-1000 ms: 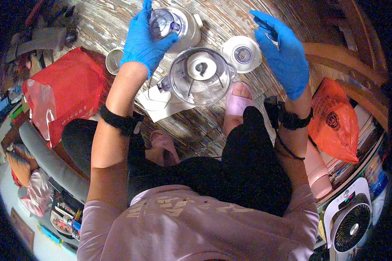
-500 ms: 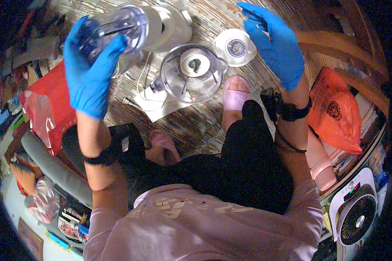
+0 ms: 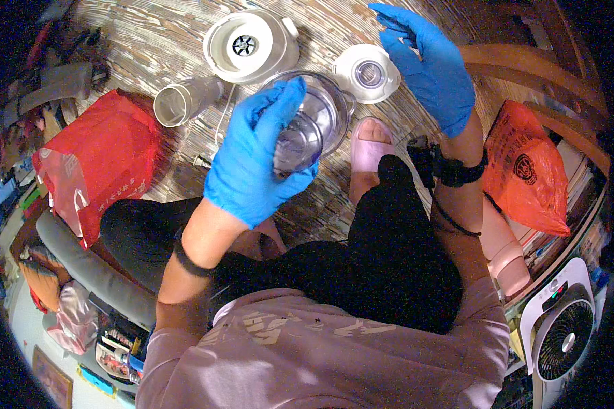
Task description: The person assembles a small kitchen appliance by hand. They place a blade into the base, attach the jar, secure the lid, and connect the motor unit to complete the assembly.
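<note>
My left hand (image 3: pixel 259 150), in a blue glove, is wrapped around a clear plastic blender jar (image 3: pixel 299 140) and holds it above the floor. Beneath the jar is a clear food processor bowl (image 3: pixel 339 102), mostly covered by it. My right hand (image 3: pixel 430 75), also gloved in blue, hovers with fingers apart, beside a round white lid (image 3: pixel 368 73) with a clear centre. Farther back on the left stands a white motor base (image 3: pixel 245 46), its dark coupling facing up. Near it lies a clear cup with a pale rim (image 3: pixel 172 105).
A red bag (image 3: pixel 102 157) lies at the left, by a grey cushioned edge (image 3: pixel 89 266). To the right are an orange-red plastic bag (image 3: pixel 525 170) and a white fan (image 3: pixel 559 334). My foot in a pink slipper (image 3: pixel 370 153) rests near the lid. A white cord (image 3: pixel 222 126) runs from the base.
My left hand has carried the jar rightward and nearer to me, away from the motor base, now over the bowl. The base's coupling and the cup have come into view. My right hand stays nearly still.
</note>
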The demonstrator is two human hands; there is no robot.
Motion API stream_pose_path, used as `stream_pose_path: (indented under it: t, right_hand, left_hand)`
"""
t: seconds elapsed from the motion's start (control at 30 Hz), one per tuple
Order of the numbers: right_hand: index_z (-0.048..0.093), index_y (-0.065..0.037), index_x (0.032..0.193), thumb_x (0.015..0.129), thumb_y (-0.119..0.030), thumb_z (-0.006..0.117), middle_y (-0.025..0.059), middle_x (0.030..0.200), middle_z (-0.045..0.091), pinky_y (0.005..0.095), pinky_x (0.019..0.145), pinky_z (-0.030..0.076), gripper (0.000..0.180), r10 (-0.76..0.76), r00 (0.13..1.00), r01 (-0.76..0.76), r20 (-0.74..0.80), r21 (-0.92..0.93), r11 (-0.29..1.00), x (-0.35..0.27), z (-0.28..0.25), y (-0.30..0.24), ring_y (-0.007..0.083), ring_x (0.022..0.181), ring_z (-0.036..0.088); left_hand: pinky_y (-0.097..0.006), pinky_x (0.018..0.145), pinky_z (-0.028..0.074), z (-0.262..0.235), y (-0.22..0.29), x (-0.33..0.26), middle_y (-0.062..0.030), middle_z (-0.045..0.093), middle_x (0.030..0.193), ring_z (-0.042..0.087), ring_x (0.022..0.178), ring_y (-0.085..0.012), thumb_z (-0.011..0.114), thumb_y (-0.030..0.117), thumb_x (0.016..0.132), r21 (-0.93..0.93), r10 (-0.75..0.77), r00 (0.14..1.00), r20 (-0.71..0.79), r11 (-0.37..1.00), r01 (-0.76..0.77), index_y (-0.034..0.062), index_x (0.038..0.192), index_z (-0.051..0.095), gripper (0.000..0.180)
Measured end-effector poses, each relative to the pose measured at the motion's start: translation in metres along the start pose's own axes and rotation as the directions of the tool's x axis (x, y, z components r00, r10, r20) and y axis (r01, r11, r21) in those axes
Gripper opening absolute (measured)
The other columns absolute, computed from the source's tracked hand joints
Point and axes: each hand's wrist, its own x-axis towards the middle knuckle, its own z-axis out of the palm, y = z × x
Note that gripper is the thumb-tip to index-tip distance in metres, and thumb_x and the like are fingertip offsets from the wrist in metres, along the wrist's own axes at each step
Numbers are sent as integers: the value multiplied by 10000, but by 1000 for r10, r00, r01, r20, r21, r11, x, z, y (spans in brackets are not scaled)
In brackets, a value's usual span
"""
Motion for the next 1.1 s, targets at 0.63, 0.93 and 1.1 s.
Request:
stream_pose_path:
  t: [0.63,0.93,1.1]
  right_hand:
    - [605,-94,1218,889,-217,636,155,1105,651,367,844,516,353,8,999,-10,-34,-53,999,-2,-1,0,314,996,644]
    - [601,-84,1238,913,-185,618,124,1091,663,315,848,507,341,224,975,-224,16,53,973,-4,-8,3,207,989,639]
    - [587,-77,1263,943,-147,580,89,1109,648,279,871,488,328,281,957,-288,70,144,947,-3,-7,1,140,988,606]
  left_hand:
    - [-415,1067,379,30,-29,12,-201,455,1376,460,1241,-380,727,66,734,138,63,992,114,987,-78,58,1403,404,743]
    - [-321,787,476,-65,-128,-40,-88,584,1097,555,961,-179,647,42,807,49,-360,713,-601,874,483,26,1292,518,502]
    - [-385,1093,323,-62,-190,-67,-231,360,1431,409,1282,-328,832,251,677,-73,-534,717,-448,821,566,-49,1446,283,992]
